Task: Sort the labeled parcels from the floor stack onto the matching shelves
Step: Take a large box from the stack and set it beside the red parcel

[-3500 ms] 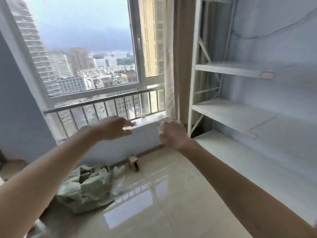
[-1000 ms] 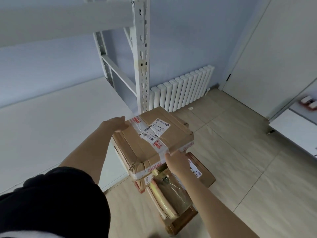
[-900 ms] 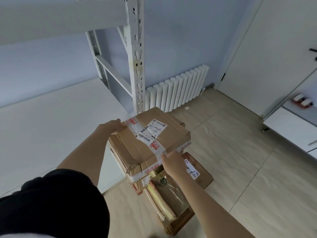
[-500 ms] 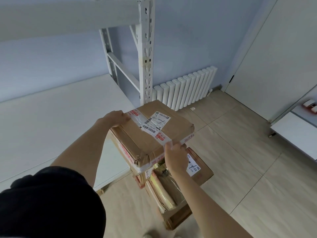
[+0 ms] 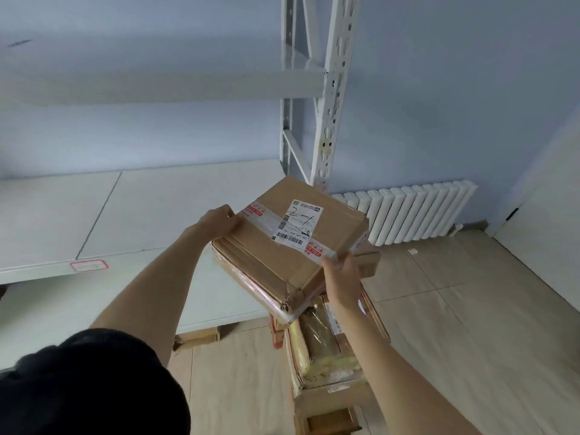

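parcel (image 5: 292,243) tilted, label up (barcode nearest) | left hand (image 5: 219,221), right hand (image 5: 342,274) fingers clamped on opposite edges

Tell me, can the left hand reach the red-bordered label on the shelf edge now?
Probably not at once: the left hand grips the top parcel with the right hand. Nothing lies before the label.

left hand (image 5: 219,221): fingers curled, gripping | right hand (image 5: 342,274): fingers curled, gripping | both arms outstretched
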